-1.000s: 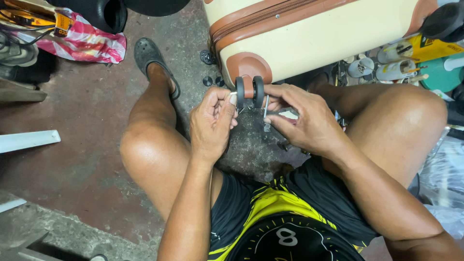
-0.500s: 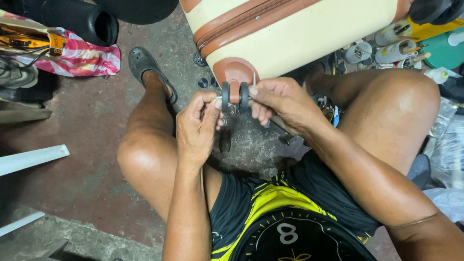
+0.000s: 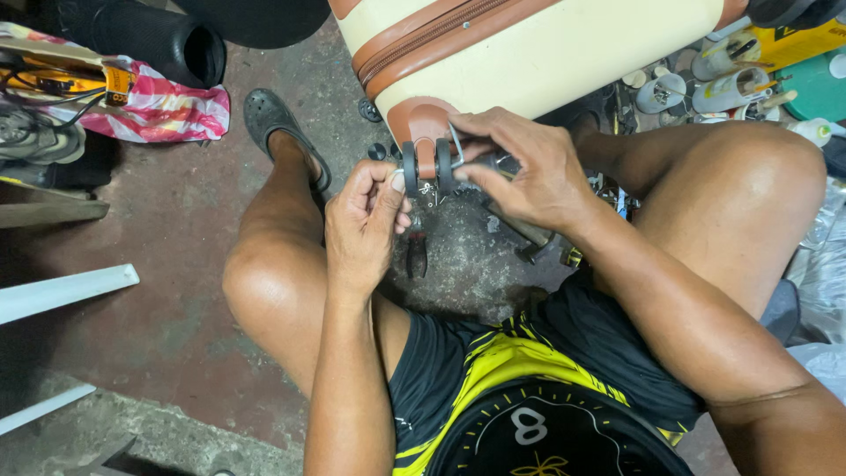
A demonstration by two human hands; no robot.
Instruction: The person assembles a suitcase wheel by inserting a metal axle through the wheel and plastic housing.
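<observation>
A cream suitcase (image 3: 564, 53) with brown trim lies tipped on the floor between my knees. Its brown corner housing (image 3: 425, 122) carries a pair of black wheels (image 3: 411, 169). My left hand (image 3: 363, 225) pinches the left wheel, thumb pressed on its outer face. My right hand (image 3: 533, 167) reaches over from the right. Its fingertips are closed on a thin metal tool (image 3: 456, 145) set against the right wheel (image 3: 443, 166). What lies under the right palm is hidden.
Dark pliers (image 3: 416, 256) and a hammer-like tool (image 3: 529, 240) lie on the concrete between my legs. Loose small wheels (image 3: 370, 110) sit near my sandalled foot (image 3: 273, 119). A pink striped bag (image 3: 163, 106) and black tube (image 3: 154, 40) are at left, cans (image 3: 723, 84) at right.
The view has dropped, so the suitcase corner sits higher in frame. My right hand has moved from beside the wheels to over them. My left hand stays on the left wheel.
</observation>
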